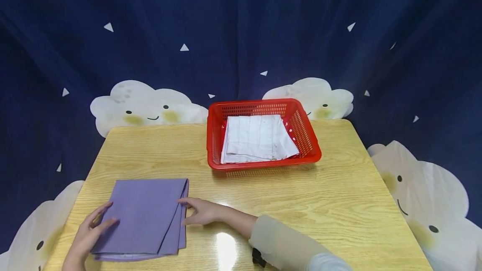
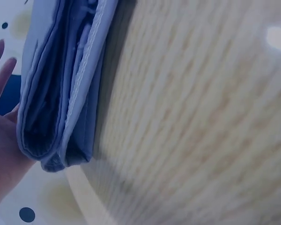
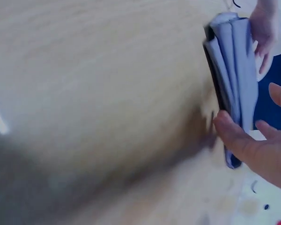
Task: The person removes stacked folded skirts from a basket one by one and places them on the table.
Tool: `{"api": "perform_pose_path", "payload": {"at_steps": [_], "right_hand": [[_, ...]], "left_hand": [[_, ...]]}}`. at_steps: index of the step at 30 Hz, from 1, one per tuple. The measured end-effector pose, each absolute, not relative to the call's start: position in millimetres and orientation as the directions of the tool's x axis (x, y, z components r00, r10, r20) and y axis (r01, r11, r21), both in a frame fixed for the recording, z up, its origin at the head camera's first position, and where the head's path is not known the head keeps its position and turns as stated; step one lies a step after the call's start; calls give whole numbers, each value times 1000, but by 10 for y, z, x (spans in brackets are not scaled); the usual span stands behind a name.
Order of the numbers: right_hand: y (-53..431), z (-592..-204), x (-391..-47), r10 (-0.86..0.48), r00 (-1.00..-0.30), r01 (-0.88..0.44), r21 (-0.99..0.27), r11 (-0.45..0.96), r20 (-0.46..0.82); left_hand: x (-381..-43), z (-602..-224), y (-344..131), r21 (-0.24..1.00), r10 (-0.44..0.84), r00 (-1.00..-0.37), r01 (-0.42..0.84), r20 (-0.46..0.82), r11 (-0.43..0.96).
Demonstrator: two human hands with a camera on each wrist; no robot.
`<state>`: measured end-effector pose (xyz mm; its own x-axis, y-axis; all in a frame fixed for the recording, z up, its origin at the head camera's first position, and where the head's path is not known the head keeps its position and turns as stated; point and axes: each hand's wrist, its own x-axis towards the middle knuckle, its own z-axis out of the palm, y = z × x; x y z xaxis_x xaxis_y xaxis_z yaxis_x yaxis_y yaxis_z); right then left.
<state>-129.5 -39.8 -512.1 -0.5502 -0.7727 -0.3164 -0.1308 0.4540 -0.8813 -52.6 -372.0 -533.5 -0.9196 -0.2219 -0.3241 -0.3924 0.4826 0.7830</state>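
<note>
A purple cloth [image 1: 143, 214], folded into a thick rectangle, lies at the table's left front; in the left wrist view its stacked layers [image 2: 47, 93] show at the edge. At its left side is my left hand [image 1: 86, 235], thumb over the cloth and fingers spread along the edge. My right hand [image 1: 203, 211] is at the opposite side, where a fingertip meets the loose right fold. Its thumb and fingers are apart in the right wrist view, beside the layered cloth edge [image 3: 236, 70].
Toward the back of the wooden table [image 1: 339, 204] stands a red plastic basket [image 1: 263, 164]. Folded white cloth [image 1: 256, 137] lies inside, over something red with white spots. A dark blue curtain [image 1: 241, 32] with clouds and triangles hangs behind and around the table.
</note>
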Motion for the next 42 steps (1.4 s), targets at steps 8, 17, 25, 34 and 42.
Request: {"api": "perform_pose_path", "payload": {"at_steps": [8,17,25,34,42], "right_hand": [[-81,-4851,-1453,-835,-541,-525,-735,430,-102],[349,-4611,-1651,-806,-588,-691,-563,453,73],[742,-4569,-1882,-698,-666,-700,-543,463,264],[1216,-4569,-2168,-483,-795,-599,-604,526,368],[1551,-4707,-2383,-352,-863,-505,-639,580,363]], "left_hand": [[-598,-5243,-3440,774,-386,-920,-298,-76,558],[-897,-4999,-2983,821,-366,-925,-125,107,557],[-1291,-4895,-2520,863,-248,-938,91,241,496],[-1702,-4776,-1855,859,-129,-927,265,351,437],[-2106,-4925,-1435,812,-45,-890,391,453,434]]}}
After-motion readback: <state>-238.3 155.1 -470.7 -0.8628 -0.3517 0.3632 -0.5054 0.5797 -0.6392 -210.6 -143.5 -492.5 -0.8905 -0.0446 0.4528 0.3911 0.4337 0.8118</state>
